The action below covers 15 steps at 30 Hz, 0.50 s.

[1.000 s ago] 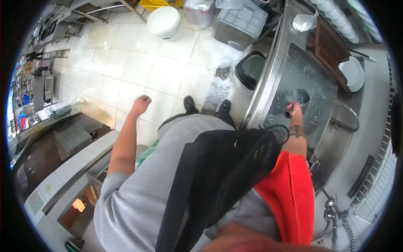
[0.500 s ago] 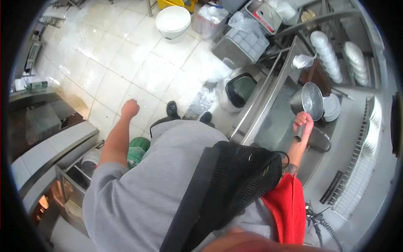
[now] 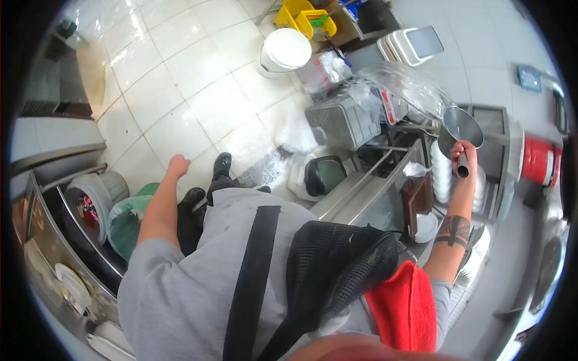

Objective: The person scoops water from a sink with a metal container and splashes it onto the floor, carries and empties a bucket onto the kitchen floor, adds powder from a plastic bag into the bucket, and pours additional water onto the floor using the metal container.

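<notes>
My right hand (image 3: pixel 465 151) is raised at the right, its fingers wrapped round the tubular handle of a metal dipper (image 3: pixel 461 127). The dipper's round bowl is tipped away from me. A broad sheet of clear water (image 3: pixel 409 87) streams from its rim through the air towards the bins and floor. My left hand (image 3: pixel 179 165) hangs over the tiled floor at the left, loosely closed, with nothing visible in it.
A white bucket (image 3: pixel 285 49) stands on the wet tiles near a yellow mop bucket (image 3: pixel 306 19). Grey crates (image 3: pixel 355 123) and a black-rimmed bin (image 3: pixel 325 175) sit beside the steel sink (image 3: pixel 349 207). Stacked white bowls (image 3: pixel 440 174) are at the right, green-lined bins (image 3: pixel 123 225) at the left.
My right hand has lifted the dipper from over the sink, swinging it up and outward, and water now flies from it. My view has turned to the right. My left hand stays low.
</notes>
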### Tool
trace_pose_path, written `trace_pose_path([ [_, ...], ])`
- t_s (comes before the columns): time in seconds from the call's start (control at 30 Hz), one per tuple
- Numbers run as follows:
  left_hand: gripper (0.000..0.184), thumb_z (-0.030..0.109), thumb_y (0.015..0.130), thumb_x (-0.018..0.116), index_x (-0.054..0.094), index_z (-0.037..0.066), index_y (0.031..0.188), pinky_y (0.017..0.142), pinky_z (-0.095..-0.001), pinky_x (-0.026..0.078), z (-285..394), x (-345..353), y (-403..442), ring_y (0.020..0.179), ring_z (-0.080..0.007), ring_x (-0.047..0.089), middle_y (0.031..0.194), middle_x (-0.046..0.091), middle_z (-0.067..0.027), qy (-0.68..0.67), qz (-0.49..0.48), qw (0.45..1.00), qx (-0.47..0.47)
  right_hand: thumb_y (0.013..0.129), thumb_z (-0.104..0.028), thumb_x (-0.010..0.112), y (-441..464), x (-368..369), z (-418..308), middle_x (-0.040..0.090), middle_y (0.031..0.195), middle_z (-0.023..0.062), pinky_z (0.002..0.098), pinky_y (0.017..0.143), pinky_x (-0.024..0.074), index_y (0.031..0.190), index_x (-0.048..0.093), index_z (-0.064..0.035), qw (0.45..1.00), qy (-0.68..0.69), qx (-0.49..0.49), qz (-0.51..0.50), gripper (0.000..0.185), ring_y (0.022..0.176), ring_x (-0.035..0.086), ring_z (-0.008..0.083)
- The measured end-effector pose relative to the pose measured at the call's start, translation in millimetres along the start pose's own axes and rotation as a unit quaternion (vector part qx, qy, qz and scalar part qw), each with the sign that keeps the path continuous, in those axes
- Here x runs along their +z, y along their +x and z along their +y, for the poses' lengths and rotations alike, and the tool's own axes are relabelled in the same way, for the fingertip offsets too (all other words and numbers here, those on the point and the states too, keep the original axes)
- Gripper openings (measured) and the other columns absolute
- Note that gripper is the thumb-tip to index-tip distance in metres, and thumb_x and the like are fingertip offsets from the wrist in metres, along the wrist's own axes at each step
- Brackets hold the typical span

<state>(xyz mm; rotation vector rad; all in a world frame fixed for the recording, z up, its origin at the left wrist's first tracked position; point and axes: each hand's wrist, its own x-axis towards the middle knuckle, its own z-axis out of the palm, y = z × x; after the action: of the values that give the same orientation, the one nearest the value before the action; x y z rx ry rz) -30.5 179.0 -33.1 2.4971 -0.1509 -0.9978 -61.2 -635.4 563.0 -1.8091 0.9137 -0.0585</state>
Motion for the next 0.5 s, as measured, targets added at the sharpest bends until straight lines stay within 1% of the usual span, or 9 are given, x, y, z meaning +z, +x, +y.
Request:
trace_pose_path([
  [0.03, 0.034, 0.028, 0.080, 0.054, 0.066, -0.004, 0.083, 0.083, -0.0472, 0.048, -4, 2, -11, 0.091, -0.0406, 0.061, 0.093, 0.064, -0.0257, -0.092, 0.005, 0.994, -0.064, 0.087, -0.006, 0.049, 21, 4, -10, 0.047, 0.055, -0.0025, 0.0181, 0.038, 0.0395, 0.067, 0.044, -0.0099, 1.000, -0.017, 0.006, 0.021, 0.020, 0.044, 0.045, 0.0059],
  [0.13, 0.030, 0.025, 0.080, 0.055, 0.066, -0.003, 0.079, 0.082, -0.0474, 0.049, -44, 28, -23, 0.092, -0.0402, 0.061, 0.093, 0.064, -0.0251, -0.149, 0.017, 0.979, -0.140, 0.084, -0.012, 0.051, 60, 41, -55, 0.045, 0.051, -0.0014, 0.0206, 0.039, 0.0410, 0.063, 0.044, -0.0115, 0.993, -0.060, 0.067, 0.074, 0.023, 0.042, 0.046, 0.0090],
  [0.2, 0.028, 0.023, 0.080, 0.055, 0.067, -0.003, 0.079, 0.082, -0.0471, 0.049, -79, 52, -25, 0.092, -0.0397, 0.061, 0.094, 0.064, -0.0246, -0.123, 0.000, 0.984, -0.129, 0.082, -0.015, 0.053, 72, 64, -81, 0.046, 0.050, -0.0005, 0.0233, 0.040, 0.0423, 0.062, 0.046, -0.0110, 0.988, -0.073, 0.114, 0.081, 0.022, 0.042, 0.047, 0.0111],
  [0.27, 0.027, 0.022, 0.081, 0.055, 0.067, -0.002, 0.079, 0.081, -0.0467, 0.049, -78, 47, -37, 0.093, -0.0392, 0.061, 0.094, 0.065, -0.0241, -0.093, -0.018, 0.989, -0.114, 0.077, -0.021, 0.053, 83, 79, -98, 0.054, 0.054, 0.0047, 0.0322, 0.047, 0.0455, 0.062, 0.055, -0.0055, 0.925, -0.333, 0.003, 0.184, 0.021, 0.045, 0.054, 0.0188],
  [0.33, 0.024, 0.018, 0.082, 0.052, 0.069, 0.000, 0.081, 0.081, -0.0462, 0.050, -64, 34, -48, 0.092, -0.0385, 0.062, 0.095, 0.065, -0.0224, -0.164, -0.055, 0.956, -0.236, 0.075, -0.022, 0.053, 90, 91, -120, 0.059, 0.058, 0.0087, 0.0356, 0.052, 0.0464, 0.066, 0.059, -0.0021, 0.882, -0.417, -0.041, 0.218, 0.023, 0.050, 0.057, 0.0228],
  [0.37, 0.024, 0.018, 0.082, 0.052, 0.069, 0.000, 0.081, 0.081, -0.0462, 0.050, -67, 36, -48, 0.092, -0.0385, 0.062, 0.095, 0.065, -0.0224, -0.162, -0.054, 0.956, -0.239, 0.073, -0.023, 0.053, 89, 93, -130, 0.063, 0.062, 0.0127, 0.0390, 0.058, 0.0472, 0.070, 0.064, 0.0014, 0.827, -0.495, -0.085, 0.253, 0.027, 0.055, 0.061, 0.0268],
  [0.43, 0.025, 0.018, 0.083, 0.051, 0.069, 0.000, 0.083, 0.082, -0.0462, 0.050, -69, 40, -45, 0.093, -0.0374, 0.062, 0.095, 0.065, -0.0222, 0.150, -0.085, 0.985, 0.003, 0.072, -0.025, 0.053, 76, 105, -147, 0.065, 0.068, 0.0185, 0.0409, 0.068, 0.0478, 0.072, 0.065, 0.0048, 0.787, -0.528, -0.150, 0.282, 0.032, 0.066, 0.065, 0.0321],
  [0.47, 0.025, 0.018, 0.083, 0.051, 0.069, 0.000, 0.083, 0.082, -0.0462, 0.050, -68, 39, -43, 0.093, -0.0374, 0.062, 0.095, 0.065, -0.0222, 0.156, -0.087, 0.984, 0.002, 0.072, -0.022, 0.052, 64, 112, -152, 0.065, 0.071, 0.0234, 0.0407, 0.081, 0.0463, 0.080, 0.066, 0.0073, 0.777, -0.532, -0.141, 0.305, 0.034, 0.081, 0.066, 0.0337],
  [0.5, 0.027, 0.020, 0.083, 0.051, 0.068, 0.000, 0.083, 0.082, -0.0461, 0.050, -55, 36, -39, 0.093, -0.0378, 0.062, 0.096, 0.065, -0.0227, 0.052, -0.068, 0.995, -0.055, 0.070, -0.019, 0.052, 60, 107, -153, 0.066, 0.089, 0.0262, 0.0412, 0.086, 0.0460, 0.094, 0.063, 0.0111, 0.783, -0.526, -0.116, 0.313, 0.040, 0.090, 0.065, 0.0354],
])
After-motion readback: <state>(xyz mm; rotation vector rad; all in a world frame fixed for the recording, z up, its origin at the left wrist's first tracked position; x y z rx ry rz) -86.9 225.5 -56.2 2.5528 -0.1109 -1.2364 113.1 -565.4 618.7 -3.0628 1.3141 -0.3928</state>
